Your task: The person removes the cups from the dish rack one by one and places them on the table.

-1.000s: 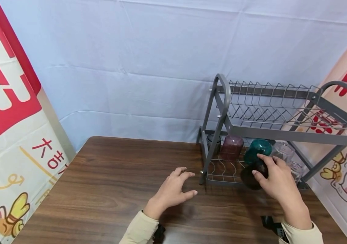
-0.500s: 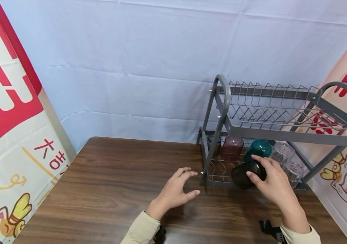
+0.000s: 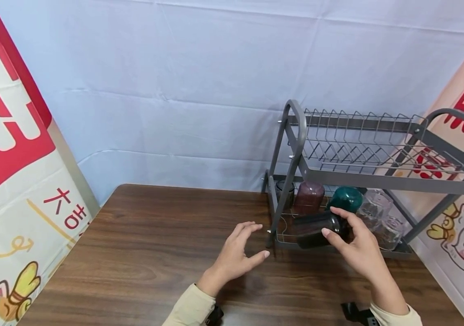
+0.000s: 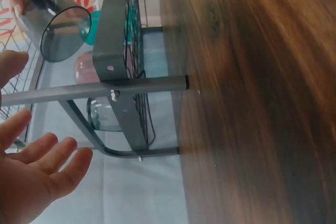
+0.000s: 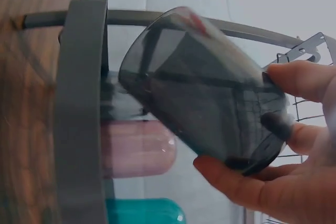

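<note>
Wide tabletop (image 3: 166,240), glass (image 3: 313,230) near rack edge (image 5: 81,114)

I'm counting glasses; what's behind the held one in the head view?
Behind the dark glass: a pink glass and a teal glass. The teal one's lower part is covered.

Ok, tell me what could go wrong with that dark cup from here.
The dark cup might slip: it is tilted, and the right hand grips it only near its base, while the left hand isn't touching it. It could also knock the rack or teal cup, which look close by.
</note>
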Motion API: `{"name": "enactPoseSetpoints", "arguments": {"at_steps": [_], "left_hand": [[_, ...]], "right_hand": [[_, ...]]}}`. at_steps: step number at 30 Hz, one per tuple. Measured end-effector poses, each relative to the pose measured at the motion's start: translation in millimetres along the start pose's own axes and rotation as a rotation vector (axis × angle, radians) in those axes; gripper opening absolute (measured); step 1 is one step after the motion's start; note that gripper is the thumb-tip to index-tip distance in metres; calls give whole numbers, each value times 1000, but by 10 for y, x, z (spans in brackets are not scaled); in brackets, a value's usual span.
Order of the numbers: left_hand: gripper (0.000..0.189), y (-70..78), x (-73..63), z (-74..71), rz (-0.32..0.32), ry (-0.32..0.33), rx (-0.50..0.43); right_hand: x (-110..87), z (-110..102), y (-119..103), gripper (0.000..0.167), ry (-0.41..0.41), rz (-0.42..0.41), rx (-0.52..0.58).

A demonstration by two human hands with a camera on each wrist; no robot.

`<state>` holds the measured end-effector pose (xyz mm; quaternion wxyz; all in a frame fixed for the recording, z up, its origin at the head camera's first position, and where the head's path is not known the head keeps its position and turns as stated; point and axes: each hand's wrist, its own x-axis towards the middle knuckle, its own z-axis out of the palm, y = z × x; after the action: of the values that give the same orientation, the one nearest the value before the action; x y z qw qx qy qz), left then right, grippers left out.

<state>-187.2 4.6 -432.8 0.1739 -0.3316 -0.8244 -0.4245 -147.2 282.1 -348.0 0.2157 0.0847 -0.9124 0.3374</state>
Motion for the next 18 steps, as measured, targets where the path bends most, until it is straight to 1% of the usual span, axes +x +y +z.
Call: {"name": "enactPoseSetpoints", "arguments": {"at_steps": [4, 8, 11, 15, 18], "left_hand": [[58, -1, 12, 28, 29, 33, -64], [57, -2, 18, 62, 53, 46, -156], [58, 9, 24, 92, 54, 59, -220], [61, 19, 29, 126, 45, 89, -300], [61, 15, 29, 147, 45, 111, -355]], "right_hand": [[-24, 72, 39, 53, -12, -2, 114], [-37, 154, 63, 52, -1, -20, 213], [-39, 202, 70, 49, 4, -19, 267], [-49, 261, 70, 46, -3, -4, 314], [-54, 320, 54, 44, -13, -2, 371]]}}
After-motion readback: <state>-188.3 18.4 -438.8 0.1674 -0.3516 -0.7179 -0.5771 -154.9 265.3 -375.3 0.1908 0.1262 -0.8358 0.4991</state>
